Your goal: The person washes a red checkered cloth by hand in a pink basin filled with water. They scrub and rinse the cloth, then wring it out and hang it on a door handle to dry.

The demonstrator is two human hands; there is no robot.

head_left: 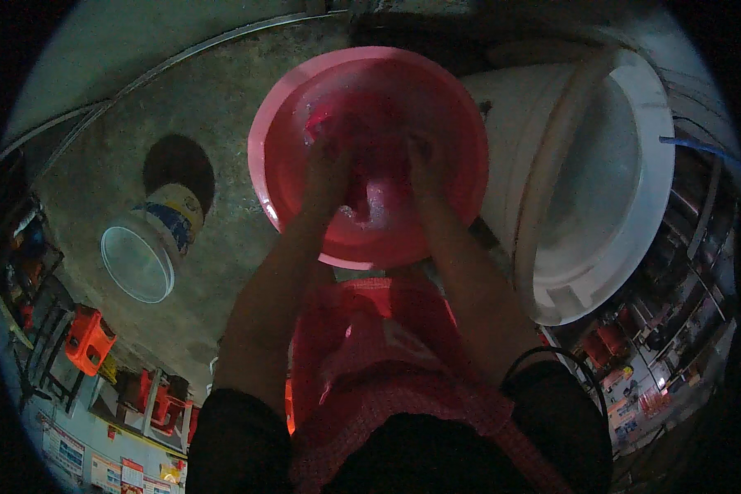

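A round pink plastic basin (260, 154) stands in front of me with what looks like water in it. Both of my hands are inside. My left hand (330, 154) is on the left side, close to a bright red patch (318, 117), possibly wet cloth. Across from it, my right hand (425, 154) reaches down at the right side. The fingers of both hands are lost in shadow, so whether they grip anything is not visible. Pale glints (373, 197) show on the wet surface between my wrists.
Close on the right is a large white plastic tub (651, 185) with a thick rim. A lidded bucket (137, 264) with a blue and yellow label stands on the concrete floor (234, 247) to the left. Further off are an orange plastic stool (91, 341) and a blue rod (698, 147).
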